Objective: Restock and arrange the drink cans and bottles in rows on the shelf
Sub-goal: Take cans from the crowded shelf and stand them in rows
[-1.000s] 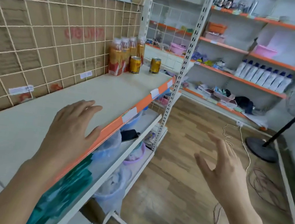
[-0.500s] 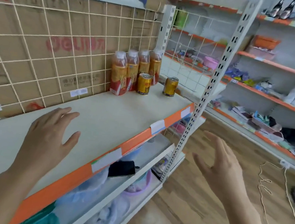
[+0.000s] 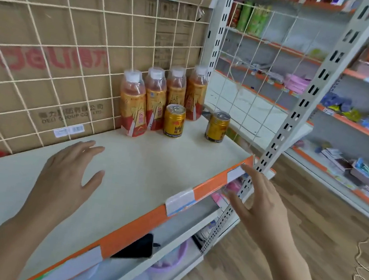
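The cream-white flat shelf board [image 3: 152, 170] has an orange front strip [image 3: 210, 185] bearing white label holders [image 3: 180, 203]. At its far end, four clear plastic bottles of reddish-orange drink stand upright in a row against the white wire grid [image 3: 47, 72] at the back. They have white caps and gold-and-red labels and run shoulder to shoulder from the leftmost bottle [image 3: 133, 105] to the rightmost bottle [image 3: 195, 94]. A gold metal can [image 3: 174, 121] stands upright just in front of the row's middle. A second gold can [image 3: 217, 126] stands apart to its right, near the shelf's end. The rest of the board's surface is bare cream.
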### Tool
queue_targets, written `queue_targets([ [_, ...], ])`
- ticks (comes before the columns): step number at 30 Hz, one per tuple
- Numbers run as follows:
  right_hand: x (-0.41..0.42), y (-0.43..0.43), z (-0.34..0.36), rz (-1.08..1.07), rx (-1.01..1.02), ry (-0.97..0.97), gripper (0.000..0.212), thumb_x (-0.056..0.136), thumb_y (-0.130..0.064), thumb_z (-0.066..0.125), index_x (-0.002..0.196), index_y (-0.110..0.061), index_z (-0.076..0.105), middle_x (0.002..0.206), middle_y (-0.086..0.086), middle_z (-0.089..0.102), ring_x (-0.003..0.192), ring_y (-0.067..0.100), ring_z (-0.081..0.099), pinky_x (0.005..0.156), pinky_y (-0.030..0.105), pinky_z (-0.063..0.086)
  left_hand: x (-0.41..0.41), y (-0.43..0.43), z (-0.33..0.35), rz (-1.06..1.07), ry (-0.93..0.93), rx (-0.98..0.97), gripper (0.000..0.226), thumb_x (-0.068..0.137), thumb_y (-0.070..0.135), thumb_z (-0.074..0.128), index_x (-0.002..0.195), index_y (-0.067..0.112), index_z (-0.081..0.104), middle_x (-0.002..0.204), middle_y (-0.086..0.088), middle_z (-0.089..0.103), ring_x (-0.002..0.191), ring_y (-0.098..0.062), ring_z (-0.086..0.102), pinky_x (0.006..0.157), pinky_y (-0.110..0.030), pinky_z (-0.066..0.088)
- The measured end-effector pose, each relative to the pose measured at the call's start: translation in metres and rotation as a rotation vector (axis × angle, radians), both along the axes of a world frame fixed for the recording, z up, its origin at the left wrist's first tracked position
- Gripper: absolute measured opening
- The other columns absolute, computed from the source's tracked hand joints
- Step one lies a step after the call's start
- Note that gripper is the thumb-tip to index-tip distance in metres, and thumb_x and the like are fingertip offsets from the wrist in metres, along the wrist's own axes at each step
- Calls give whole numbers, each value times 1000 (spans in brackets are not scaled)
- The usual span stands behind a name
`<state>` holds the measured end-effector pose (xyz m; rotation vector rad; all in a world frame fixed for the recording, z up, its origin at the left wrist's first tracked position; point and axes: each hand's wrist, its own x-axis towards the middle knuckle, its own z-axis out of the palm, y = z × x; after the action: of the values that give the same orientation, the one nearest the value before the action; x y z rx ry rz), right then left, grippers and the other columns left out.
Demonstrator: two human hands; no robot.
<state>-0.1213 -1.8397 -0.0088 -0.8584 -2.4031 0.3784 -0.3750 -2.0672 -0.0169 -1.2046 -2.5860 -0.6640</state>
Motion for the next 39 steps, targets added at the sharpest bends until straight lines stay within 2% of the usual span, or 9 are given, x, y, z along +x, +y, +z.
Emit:
queue_targets([
  [4,-31,47,-4,0,-13,-22,52,83,-34,65,130,-23,47,115,-3,59,99,16,56,76,27,36,-24,61,2,-61,-27,26,45,81,15,68,125,10,56,130,-9,55,118,-34,51,95,-51,40],
  [15,-143,166,-14,7,-7,-25,58,83,-25,66,134,-13,42,134,5,46,120,24,48,86,34,44,-84,223,-1,-270,-64,67,57,87,30,61,139,19,41,147,0,35,130,-22,40,97,-39,40],
  [18,-177,187,-22,-24,-76,-55,71,84,-33,64,144,-16,28,147,3,32,132,20,34,99,35,38,-98,253,-9,-298,5,-73,66,91,40,53,147,20,24,156,-2,17,142,-19,19,111,-32,23],
  [22,-204,203,-31,-59,-245,-27,81,79,-40,70,143,-19,26,137,2,41,119,22,49,88,40,47,-100,270,-27,-309,90,-216,71,93,41,47,149,20,10,157,1,8,144,-14,3,115,-30,9],
  [26,-210,209,-38,-82,-361,115,89,68,-39,79,140,-24,30,131,-3,51,115,19,53,87,33,45,-102,271,-30,-319,57,-94,70,84,34,65,143,19,30,145,2,29,137,-17,21,111,-28,20],
  [30,-208,208,-43,-28,-519,228,81,60,-35,84,127,-30,38,107,-13,58,97,11,58,82,31,49,-98,264,-29,-339,-173,75,68,68,31,80,126,23,46,121,9,35,113,-11,41,92,-27,40],
  [32,-205,207,-47,25,-599,260,74,57,-32,86,116,-31,41,103,-16,59,93,5,59,78,26,49,-88,257,-37,-307,-287,201,74,61,29,85,124,24,47,117,12,39,110,-9,44,92,-28,41],
  [35,-198,200,-53,104,-663,277,65,53,-36,85,104,-35,45,96,-19,61,87,-5,59,70,20,48,-69,247,-52,-207,-426,359,86,57,26,88,130,28,42,121,15,46,111,-1,45,90,-14,35],
  [39,-183,189,-59,242,-699,255,59,47,-50,75,97,-44,46,93,-25,63,87,-8,59,66,14,46,-41,236,-63,-76,-577,546,77,57,14,88,115,38,44,112,20,55,103,10,52,82,-4,39],
])
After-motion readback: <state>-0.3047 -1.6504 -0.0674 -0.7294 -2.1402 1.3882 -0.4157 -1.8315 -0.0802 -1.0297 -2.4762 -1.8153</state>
